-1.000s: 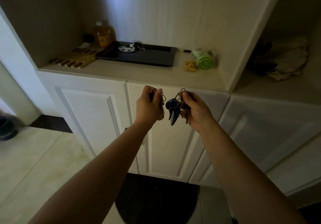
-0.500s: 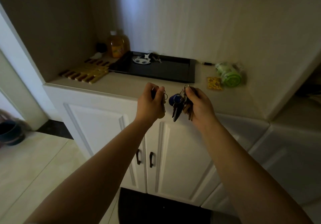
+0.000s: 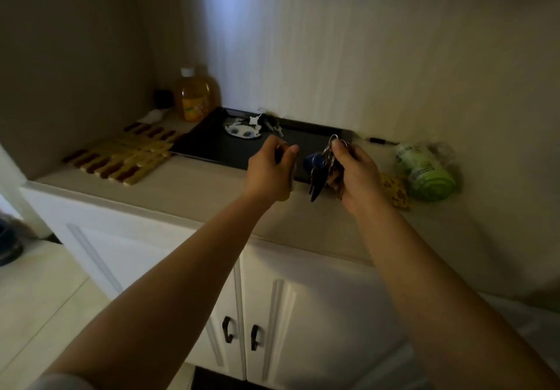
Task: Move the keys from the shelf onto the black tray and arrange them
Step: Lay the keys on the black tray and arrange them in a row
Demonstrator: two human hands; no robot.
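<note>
No legible text; labels on orange bottle (image 3: 196, 96) and green roll (image 3: 426, 169) too blurred.

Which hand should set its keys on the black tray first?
Right, probably. The right hand holds the bigger key bunch at the black tray's bare near corner. The left hand is as close, but its load is mostly hidden.

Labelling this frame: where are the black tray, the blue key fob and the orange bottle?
black tray (image 3: 212, 147), head view, bare floor.
blue key fob (image 3: 313, 160), head view, rounded body.
orange bottle (image 3: 196, 99), head view, front.
</note>
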